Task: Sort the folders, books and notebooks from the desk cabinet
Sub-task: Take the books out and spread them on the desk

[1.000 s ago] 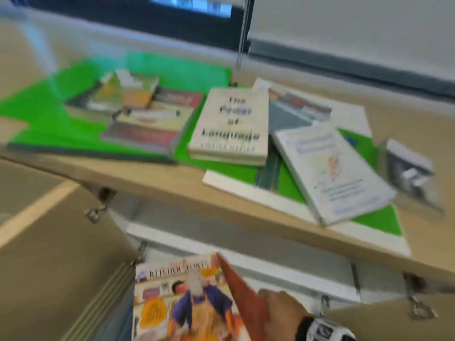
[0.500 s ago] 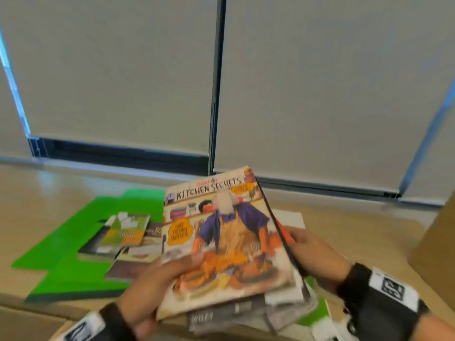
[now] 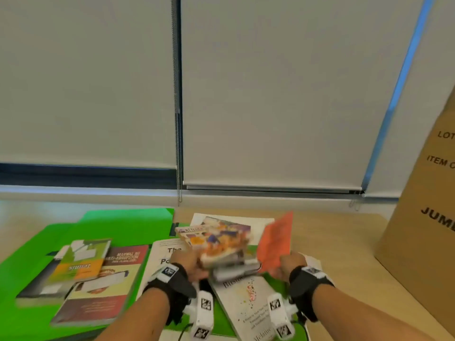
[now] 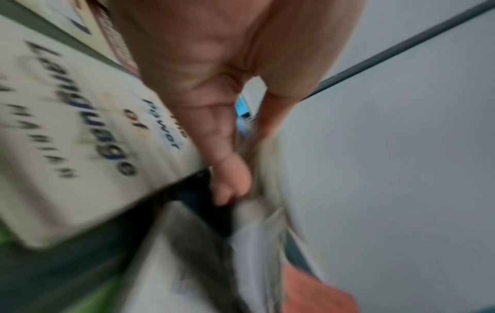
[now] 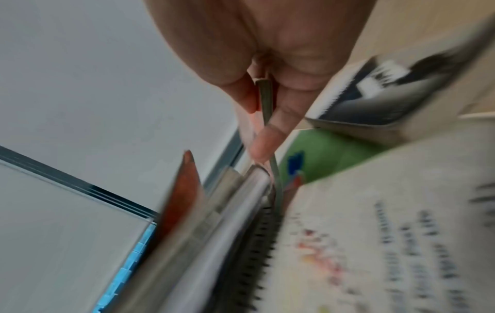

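Several books [image 3: 96, 271] already lie on the table [image 3: 344, 254]; both my hands' fingers [image 5: 265, 146] grip a mixed stack [image 3: 221, 249] left to sort.

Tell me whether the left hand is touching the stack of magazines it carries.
Touching. In the left wrist view the left hand curls its fingers onto the edge of the stack of magazines; the head view shows it gripping the stack's left side.

Colourful cookbook [image 3: 216, 242] atop tilted stack, above desk books [image 3: 98, 279].

Two hands [image 3: 189, 263], one cardboard box [image 3: 423, 217], two window blinds [image 3: 270, 94]
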Tool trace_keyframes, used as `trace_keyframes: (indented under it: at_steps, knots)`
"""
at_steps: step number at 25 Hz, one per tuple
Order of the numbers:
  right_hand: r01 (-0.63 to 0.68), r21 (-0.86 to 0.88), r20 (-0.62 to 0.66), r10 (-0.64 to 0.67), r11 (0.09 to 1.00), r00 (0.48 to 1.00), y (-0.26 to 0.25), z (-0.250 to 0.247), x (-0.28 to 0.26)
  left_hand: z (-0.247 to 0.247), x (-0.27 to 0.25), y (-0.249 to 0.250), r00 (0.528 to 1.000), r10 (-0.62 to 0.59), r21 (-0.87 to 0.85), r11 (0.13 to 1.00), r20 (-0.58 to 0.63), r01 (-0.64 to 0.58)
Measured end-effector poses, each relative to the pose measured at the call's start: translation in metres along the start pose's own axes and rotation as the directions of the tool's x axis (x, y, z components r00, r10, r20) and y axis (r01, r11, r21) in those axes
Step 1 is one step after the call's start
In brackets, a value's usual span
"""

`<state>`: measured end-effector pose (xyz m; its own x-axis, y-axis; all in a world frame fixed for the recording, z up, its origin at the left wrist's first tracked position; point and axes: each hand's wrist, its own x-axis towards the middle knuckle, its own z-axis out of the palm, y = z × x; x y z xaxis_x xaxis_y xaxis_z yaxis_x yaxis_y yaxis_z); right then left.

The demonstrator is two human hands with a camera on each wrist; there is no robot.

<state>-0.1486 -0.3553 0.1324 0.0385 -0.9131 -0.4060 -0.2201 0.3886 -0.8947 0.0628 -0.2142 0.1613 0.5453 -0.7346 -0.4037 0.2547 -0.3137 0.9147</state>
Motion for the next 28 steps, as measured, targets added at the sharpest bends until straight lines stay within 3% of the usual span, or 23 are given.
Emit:
trace_keyframes:
  at_steps: [1,3,7,9,10,11,13,15,16,18,21,25,28]
  knots:
    - [-0.065,0.011,-0.022,0.065,0.998,0.998,0.016,-0.010,0.003,-0.002,0.010,-0.013,0.996,-0.067,0.095,0.993,-0.051,0.072]
    - [-0.120,0.030,-0.043,0.121,0.992,0.992,0.037,-0.025,0.015,-0.009,0.025,-0.031,0.988,-0.144,0.021,0.989,-0.054,0.145]
    - [-0.017,-0.217,-0.092,-0.003,0.976,0.996,0.056,-0.036,0.005,-0.002,0.010,-0.025,0.995,0.003,0.002,1.000,-0.098,-0.003]
    - [0.137,-0.395,-0.023,-0.159,0.908,0.987,0.074,-0.034,-0.024,0.008,-0.010,-0.029,0.994,0.108,0.145,0.983,0.035,-0.112]
    - [0.239,-0.460,0.095,-0.220,0.855,0.971,0.086,-0.030,-0.047,0.013,-0.024,-0.037,0.979,0.121,0.216,0.964,0.161,-0.155]
    - [0.328,-0.509,0.259,-0.222,0.796,0.940,0.099,-0.024,-0.069,0.017,-0.035,-0.046,0.949,0.083,0.289,0.941,0.306,-0.175]
    - [0.416,-0.561,0.567,-0.035,0.716,0.823,0.130,-0.012,-0.107,0.026,-0.062,-0.071,0.822,-0.105,0.497,0.837,0.560,-0.231]
    - [0.430,-0.626,0.685,0.195,0.650,0.702,0.167,0.001,-0.124,0.033,-0.076,-0.107,0.704,-0.321,0.680,0.666,0.633,-0.307]
    - [0.427,-0.672,0.679,0.274,0.605,0.681,0.184,0.006,-0.125,0.034,-0.077,-0.129,0.683,-0.391,0.741,0.581,0.617,-0.337]
    - [0.376,-0.748,0.606,0.332,0.546,0.723,0.210,0.013,-0.118,0.030,-0.070,-0.173,0.707,-0.439,0.814,0.462,0.554,-0.351]
    - [0.275,-0.785,0.482,0.269,0.555,0.834,0.253,0.017,-0.087,0.011,-0.033,-0.237,0.814,-0.348,0.875,0.322,0.465,-0.362]
    - [0.236,-0.869,0.346,0.192,0.436,0.919,0.327,0.008,-0.008,-0.007,0.041,-0.325,0.931,-0.223,0.928,0.304,0.289,-0.215]
    - [0.213,-0.921,0.268,0.134,0.325,0.954,0.381,-0.002,0.067,-0.003,0.098,-0.378,0.974,-0.115,0.949,0.272,0.197,-0.160]
